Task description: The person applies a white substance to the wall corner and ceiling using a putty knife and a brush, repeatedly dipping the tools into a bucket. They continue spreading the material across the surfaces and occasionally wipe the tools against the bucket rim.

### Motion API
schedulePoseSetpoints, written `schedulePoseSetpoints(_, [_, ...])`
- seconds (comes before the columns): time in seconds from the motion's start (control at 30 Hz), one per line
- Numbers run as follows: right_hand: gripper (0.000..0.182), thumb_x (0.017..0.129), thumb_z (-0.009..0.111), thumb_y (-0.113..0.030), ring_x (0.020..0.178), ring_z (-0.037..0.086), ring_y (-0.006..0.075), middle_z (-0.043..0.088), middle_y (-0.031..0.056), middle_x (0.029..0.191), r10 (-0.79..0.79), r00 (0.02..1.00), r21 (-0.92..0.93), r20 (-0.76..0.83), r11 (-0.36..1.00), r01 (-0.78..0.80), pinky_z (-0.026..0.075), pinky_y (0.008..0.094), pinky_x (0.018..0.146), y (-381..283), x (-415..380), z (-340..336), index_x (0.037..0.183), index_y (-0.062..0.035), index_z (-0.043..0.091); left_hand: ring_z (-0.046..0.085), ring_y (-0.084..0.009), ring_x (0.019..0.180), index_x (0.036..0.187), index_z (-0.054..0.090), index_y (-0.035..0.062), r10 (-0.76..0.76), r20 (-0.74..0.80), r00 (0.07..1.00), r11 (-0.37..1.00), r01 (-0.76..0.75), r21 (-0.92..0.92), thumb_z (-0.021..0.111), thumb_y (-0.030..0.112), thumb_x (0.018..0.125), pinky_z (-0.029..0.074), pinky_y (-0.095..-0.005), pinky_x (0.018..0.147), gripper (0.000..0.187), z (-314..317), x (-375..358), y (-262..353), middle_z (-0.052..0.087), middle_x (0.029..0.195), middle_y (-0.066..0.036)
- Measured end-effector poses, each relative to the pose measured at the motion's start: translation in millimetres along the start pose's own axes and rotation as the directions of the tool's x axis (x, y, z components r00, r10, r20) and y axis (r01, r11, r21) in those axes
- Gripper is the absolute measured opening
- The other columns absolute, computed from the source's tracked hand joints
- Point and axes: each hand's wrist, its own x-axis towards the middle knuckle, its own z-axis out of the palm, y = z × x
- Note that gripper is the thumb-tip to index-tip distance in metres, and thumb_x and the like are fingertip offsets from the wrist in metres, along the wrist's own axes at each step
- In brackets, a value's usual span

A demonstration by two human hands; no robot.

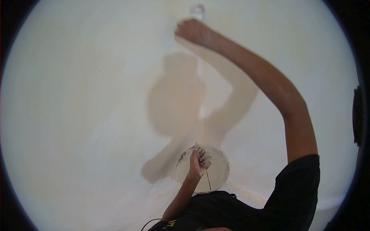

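Observation:
My left hand [200, 161], dusted with pale powder, is wrapped round the thin wire handle [208, 180] of a round bucket [229, 169]. The bucket hangs close to my body, its rim smeared, with pale grey-white material [217, 163] inside. My right arm stretches up and across to the wall. At its end my right hand [192, 31] is closed, back toward me, fingers curled at the left. A small pale piece with darker edges [197, 11] shows just above the knuckles; I cannot tell whether the hand grips it.
An off-white wall [96, 115] with uneven patches fills most of the view. Shadows of my head and arms [177, 96] fall on it. A dark object [357, 115] stands at the right edge. A thin black cable [148, 222] curves beside my left sleeve.

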Motion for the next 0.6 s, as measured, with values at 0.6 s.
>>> schedulePoseSetpoints(0.6, [0.032,0.077,0.063,-0.014,0.086,0.062,0.0295,0.063,0.0114,0.101,0.274,0.851,0.222,-0.447,0.956,-0.191,0.052,0.0347,0.076,57.5,-72.3,-10.4,0.110,-0.0120,0.062,0.023,-0.0077,0.041,0.074,0.043,0.0126,0.006,0.018,1.000,1.000,-0.006,0.003,0.051,0.031,0.090,0.019,-0.0208,0.035,0.025,-5.3,3.3,-0.7,0.026,0.054,0.003])
